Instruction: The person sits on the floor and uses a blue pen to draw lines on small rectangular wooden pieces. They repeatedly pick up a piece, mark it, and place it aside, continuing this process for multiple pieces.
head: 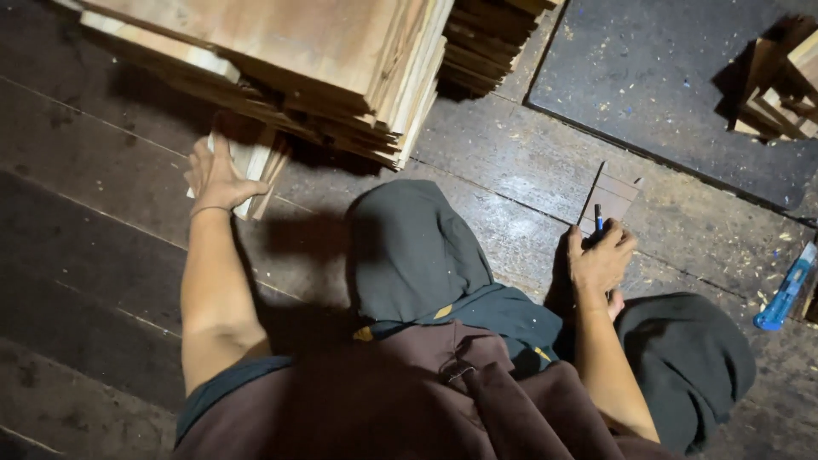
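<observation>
- Left hand [215,177]: fingers spread flat on small wood pieces [256,166], floor, beside big plank stack [324,68].
- Right hand [601,260]: grip closed around blue pen [598,217], tip touching thin wood piece [615,194] on floor.
- Blue utility knife [788,288] near floor's right edge.

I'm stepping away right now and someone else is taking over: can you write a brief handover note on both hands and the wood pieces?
Left hand: spread flat on small wood pieces on the floor, below the big stack of boards.
Right hand: closed around a dark pen, tip at a small wooden piece lying on the floor.
Blue utility knife lies far right, untouched.
Done: can't tell whether any mark is on the piece yet.
Left: the pieces under the left hand are not yet brought over.
</observation>
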